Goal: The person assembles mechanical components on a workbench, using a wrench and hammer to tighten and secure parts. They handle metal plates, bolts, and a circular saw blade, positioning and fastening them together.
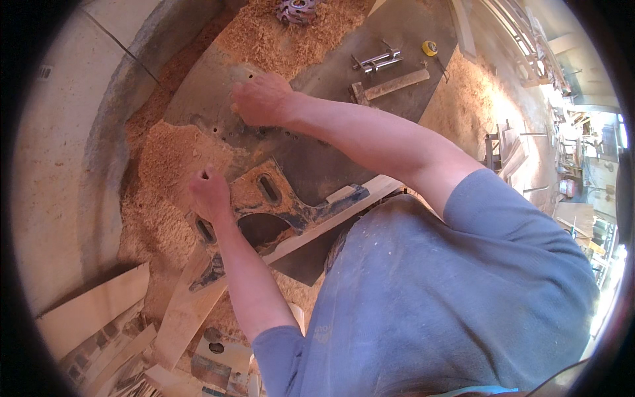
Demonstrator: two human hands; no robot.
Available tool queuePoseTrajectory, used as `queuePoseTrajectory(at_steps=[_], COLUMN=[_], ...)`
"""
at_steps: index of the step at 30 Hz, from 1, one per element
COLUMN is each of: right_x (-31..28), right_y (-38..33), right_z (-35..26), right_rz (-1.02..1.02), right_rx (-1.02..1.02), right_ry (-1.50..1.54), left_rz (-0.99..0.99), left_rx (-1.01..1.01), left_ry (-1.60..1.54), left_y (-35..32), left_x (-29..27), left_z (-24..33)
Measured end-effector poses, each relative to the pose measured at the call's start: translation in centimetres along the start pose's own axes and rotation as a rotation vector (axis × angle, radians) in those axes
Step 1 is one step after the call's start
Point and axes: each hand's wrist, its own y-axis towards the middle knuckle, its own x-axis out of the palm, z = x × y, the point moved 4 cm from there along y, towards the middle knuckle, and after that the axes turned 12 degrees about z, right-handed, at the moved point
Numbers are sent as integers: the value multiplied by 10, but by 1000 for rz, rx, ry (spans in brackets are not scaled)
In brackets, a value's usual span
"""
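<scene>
A person in a blue T-shirt (450,291) is leaning over a steel machine table (331,159) heaped with sawdust (165,172). The left hand (210,195), fingers curled shut, is pressing on a slotted blue-painted metal fence bracket (271,198); the right hand (261,99), fingers bent, is resting on the tabletop. A yellow tape measure (430,47) is lying well beyond the fingers.

The left hand (210,193) is curling into a loose fist at about nine o'clock, its bare forearm running down toward six o'clock and ending in a blue sleeve. The right hand (261,99) is reaching out toward eleven o'clock, fingers bent and knuckles up, with the arm stretching almost straight from the shoulder at four o'clock
</scene>
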Motion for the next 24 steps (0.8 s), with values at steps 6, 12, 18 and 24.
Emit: queuePoseTrajectory(at_steps=[6,12,18,24], right_x=[-6,2,-13,11], right_y=[7,2,1,5], right_z=[-6,-5,-5,-1], right_rz=[-136,-92,-135,-76], right_rx=[-120,-50,-61,-86], right_ry=[-155,-88,-94,-98], left_rz=[-19,3,-10,10], left_rx=[8,16,6,30], left_ry=[21,21,53,75], left_y=[2,6,1,3], left_x=[-1,9,0,8], left_z=[2,-7,1,-4])
